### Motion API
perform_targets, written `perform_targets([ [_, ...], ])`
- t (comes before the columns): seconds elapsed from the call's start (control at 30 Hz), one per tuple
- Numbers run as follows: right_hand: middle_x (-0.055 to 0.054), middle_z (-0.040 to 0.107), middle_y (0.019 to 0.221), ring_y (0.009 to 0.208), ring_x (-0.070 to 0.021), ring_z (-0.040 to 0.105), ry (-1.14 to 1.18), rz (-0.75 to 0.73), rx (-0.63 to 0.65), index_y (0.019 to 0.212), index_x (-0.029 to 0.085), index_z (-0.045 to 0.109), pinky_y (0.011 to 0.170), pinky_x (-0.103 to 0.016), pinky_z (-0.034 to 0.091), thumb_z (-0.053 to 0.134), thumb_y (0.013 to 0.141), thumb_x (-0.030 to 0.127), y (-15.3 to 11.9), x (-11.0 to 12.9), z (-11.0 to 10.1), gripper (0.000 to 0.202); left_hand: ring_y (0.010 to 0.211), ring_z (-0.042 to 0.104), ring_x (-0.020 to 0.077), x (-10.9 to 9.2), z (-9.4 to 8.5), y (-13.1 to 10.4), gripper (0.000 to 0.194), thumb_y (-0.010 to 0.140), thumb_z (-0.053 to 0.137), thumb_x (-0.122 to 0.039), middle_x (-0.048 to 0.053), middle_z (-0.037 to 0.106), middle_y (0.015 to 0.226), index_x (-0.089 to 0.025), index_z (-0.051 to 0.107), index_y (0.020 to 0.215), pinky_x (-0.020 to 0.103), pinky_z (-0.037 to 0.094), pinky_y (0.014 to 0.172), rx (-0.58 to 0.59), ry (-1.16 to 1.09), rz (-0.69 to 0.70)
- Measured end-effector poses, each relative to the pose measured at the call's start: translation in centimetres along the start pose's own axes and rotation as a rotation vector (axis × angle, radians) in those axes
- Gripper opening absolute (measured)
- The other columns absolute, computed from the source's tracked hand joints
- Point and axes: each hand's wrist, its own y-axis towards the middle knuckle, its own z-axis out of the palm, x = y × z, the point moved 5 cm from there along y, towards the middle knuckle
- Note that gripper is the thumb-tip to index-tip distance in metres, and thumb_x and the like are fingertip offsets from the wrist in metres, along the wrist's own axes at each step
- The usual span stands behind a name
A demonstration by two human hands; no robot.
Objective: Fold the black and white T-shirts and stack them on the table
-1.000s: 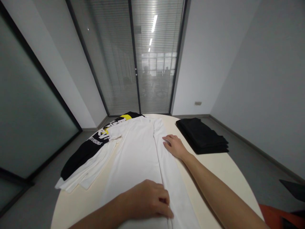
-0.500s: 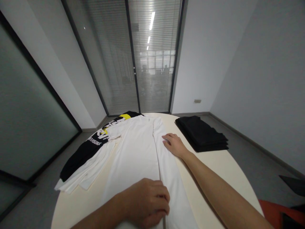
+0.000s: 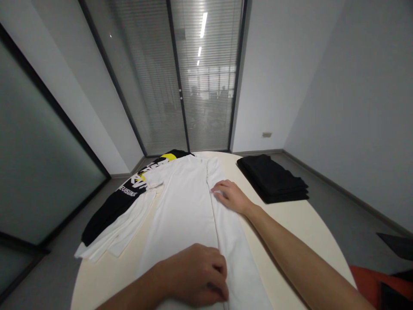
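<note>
A white T-shirt [image 3: 185,206] lies spread on the round cream table, its right side folded over in a long strip toward the middle. My left hand [image 3: 201,273] is at the near end, fingers curled together at the strip's inner edge; its fingertips touch the cloth, and whether they pinch it is hidden. Farther up, my right hand [image 3: 230,196] rests on the folded strip with fingers apart, its fingertips near the strip's inner edge.
Left of the shirt lie more white cloth [image 3: 129,230] and a black garment [image 3: 106,213] with white and yellow print. A stack of folded black cloth [image 3: 272,178] sits at the table's [image 3: 306,228] right. Something red [image 3: 368,284] stands beyond the lower right edge.
My right hand has slid slightly left across the folded strip toward its inner edge. My left hand has barely moved, its fingers shifting a little. The view has tilted slightly.
</note>
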Motion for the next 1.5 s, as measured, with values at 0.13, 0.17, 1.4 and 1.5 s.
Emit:
perform_targets([
  [0.13,-0.008,0.069,0.121,0.111,-0.0239,0.059,0.029,-0.022,0.097,0.120,0.026,0.072,0.099,-0.038,0.042,0.050,0.100,0.033,-0.1,0.3,0.9,0.030,0.078,0.062,0.0131,-0.1,0.1,0.2,0.005,0.090,0.072,-0.031,-0.002,0.068,0.085,-0.027,0.076,0.091,0.027,0.045,0.070,-0.027,0.009,0.031],
  [0.17,-0.008,0.069,0.120,0.110,-0.0236,0.059,0.030,-0.027,0.105,0.120,0.025,0.072,0.099,-0.038,0.042,0.051,0.100,0.033,-0.1,0.2,0.9,0.030,0.077,0.061,0.0132,-0.2,0.1,0.2,0.006,0.090,0.072,-0.030,-0.002,0.068,0.083,-0.026,0.076,0.090,0.027,0.045,0.070,-0.031,0.004,0.039],
  [1.4,-0.011,0.024,0.166,0.156,-0.0298,0.009,-0.178,0.173,0.261,0.159,0.012,0.033,0.127,-0.047,0.014,0.015,0.104,0.062,0.2,-1.1,4.9,0.077,0.154,0.004,0.0437,2.2,0.2,0.2,0.089,0.087,0.060,-0.064,0.012,0.013,0.169,-0.026,0.026,0.160,0.069,0.006,0.121,0.069,0.031,-0.314],
  [1.5,-0.007,0.017,0.168,0.156,-0.0308,0.005,-0.173,0.214,0.312,0.161,0.016,0.028,0.127,-0.048,0.013,0.013,0.101,0.067,0.0,-1.4,4.5,0.080,0.154,0.000,0.0448,1.6,0.3,0.8,0.091,0.088,0.055,-0.069,0.014,0.011,0.169,-0.024,0.024,0.161,0.070,0.004,0.120,0.081,0.013,-0.321],
])
